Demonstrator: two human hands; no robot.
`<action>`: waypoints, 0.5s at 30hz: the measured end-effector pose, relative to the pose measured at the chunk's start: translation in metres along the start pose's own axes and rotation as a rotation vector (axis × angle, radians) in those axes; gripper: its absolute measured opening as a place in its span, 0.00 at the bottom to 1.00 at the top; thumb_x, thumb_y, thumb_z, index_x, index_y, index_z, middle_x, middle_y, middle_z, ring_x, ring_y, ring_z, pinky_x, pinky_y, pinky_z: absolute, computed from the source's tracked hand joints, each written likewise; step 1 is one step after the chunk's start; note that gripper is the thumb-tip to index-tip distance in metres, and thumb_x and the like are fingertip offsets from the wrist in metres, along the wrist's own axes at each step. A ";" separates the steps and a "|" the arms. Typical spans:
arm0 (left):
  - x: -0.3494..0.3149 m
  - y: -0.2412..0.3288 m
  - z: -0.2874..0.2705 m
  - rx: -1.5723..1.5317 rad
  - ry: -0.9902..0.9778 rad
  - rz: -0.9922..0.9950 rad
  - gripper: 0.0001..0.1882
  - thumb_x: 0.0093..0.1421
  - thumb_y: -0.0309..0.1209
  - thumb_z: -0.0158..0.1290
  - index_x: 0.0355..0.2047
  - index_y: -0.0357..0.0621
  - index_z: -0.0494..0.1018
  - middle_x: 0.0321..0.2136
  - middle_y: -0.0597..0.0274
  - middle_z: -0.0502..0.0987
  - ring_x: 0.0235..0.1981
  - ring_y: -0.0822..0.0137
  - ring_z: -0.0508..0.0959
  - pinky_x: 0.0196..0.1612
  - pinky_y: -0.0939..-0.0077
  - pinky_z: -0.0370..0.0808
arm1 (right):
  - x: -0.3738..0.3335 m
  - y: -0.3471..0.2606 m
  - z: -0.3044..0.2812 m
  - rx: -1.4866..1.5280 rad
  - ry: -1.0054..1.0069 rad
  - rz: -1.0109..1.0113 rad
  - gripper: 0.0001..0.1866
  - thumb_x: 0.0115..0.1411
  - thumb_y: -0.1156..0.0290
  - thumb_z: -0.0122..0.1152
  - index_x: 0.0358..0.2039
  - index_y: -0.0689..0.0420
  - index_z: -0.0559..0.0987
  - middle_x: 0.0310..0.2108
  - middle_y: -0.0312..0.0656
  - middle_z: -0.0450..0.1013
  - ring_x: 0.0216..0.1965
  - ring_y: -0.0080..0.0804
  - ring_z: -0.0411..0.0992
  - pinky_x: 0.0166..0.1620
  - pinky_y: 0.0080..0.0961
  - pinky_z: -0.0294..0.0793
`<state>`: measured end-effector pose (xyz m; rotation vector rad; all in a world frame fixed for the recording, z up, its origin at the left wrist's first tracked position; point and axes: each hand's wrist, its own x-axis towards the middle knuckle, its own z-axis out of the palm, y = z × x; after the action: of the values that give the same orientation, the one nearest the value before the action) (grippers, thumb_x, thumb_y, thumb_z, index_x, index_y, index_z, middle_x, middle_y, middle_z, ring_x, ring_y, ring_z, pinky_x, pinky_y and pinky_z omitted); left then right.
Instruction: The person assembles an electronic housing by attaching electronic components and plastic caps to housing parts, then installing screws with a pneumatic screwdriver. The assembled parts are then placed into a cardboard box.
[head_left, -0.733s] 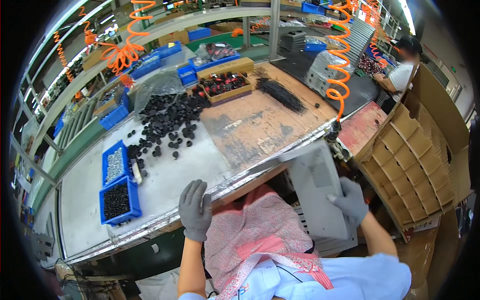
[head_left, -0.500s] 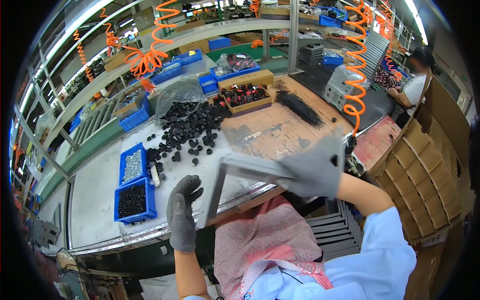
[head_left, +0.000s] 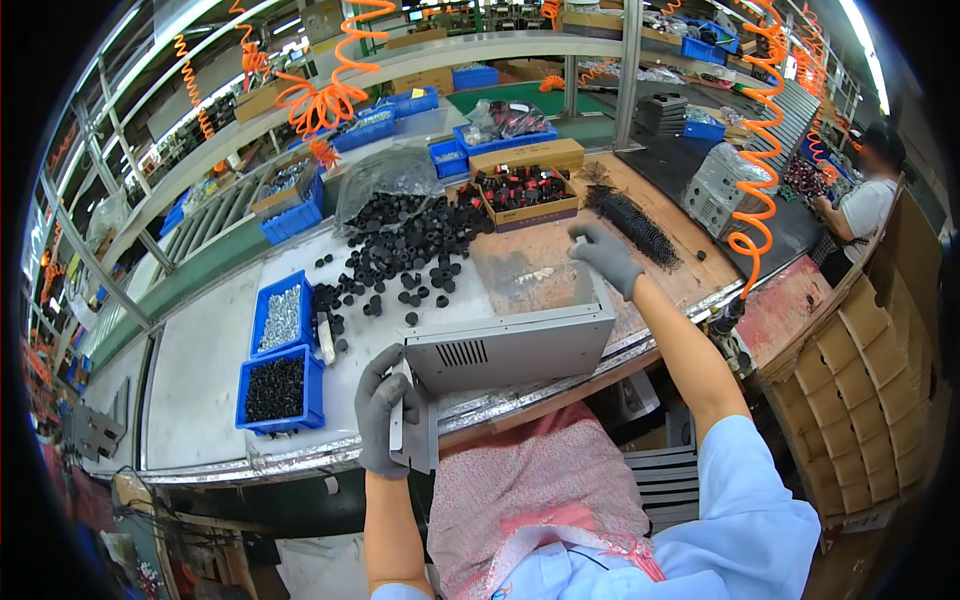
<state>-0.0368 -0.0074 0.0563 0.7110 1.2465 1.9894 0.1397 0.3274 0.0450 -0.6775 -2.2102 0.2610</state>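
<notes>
Grey metal housing [head_left: 520,355], flanged at the ends, held slantwise over the front edge [head_left: 250,470] of the worktable [head_left: 200,370], slotted face toward the apron [head_left: 530,470]. Left hand [head_left: 383,412], gloved, clamped round the near left flange, presumably as a firm hold against tipping. Right hand [head_left: 608,260], gloved, raised at the far right end, fingers curled; too small in view to tell whether clamped on the rim or merely resting there. Hands set wide apart, one toward each end, likely for balance of a long, thin-walled piece.

Blue bin of silver fasteners [head_left: 262,312] and blue bin of black fasteners [head_left: 314,390], end to end near the left hand, apparently for short reach. Cardboard box [head_left: 535,214] of red and black parts and dark wire bundle [head_left: 635,225] farther back, seemingly clear of the front strip.

Clearances: scant beyond the housing, with loose black caps [head_left: 410,245] just beside the upper edge; left flange projecting past the table front; open white surface left of the bins; bare tan board [head_left: 690,290] between right forearm and orange coiled hose [head_left: 752,190]; partitioned cardboard [head_left: 840,390] outside the table's right edge
</notes>
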 end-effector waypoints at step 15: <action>-0.005 -0.030 0.038 0.197 0.441 0.371 0.12 0.57 0.26 0.40 0.39 0.33 0.69 0.20 0.67 0.69 0.18 0.81 0.63 0.21 0.89 0.62 | -0.171 -0.042 -0.047 1.418 0.402 0.769 0.12 0.62 0.62 0.40 0.22 0.50 0.62 0.09 0.29 0.54 0.09 0.19 0.52 0.12 0.18 0.56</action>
<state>0.0017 0.0188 0.0432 0.6524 1.6837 2.4414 0.2515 0.1973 -0.0156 -0.5823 -0.8515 1.6685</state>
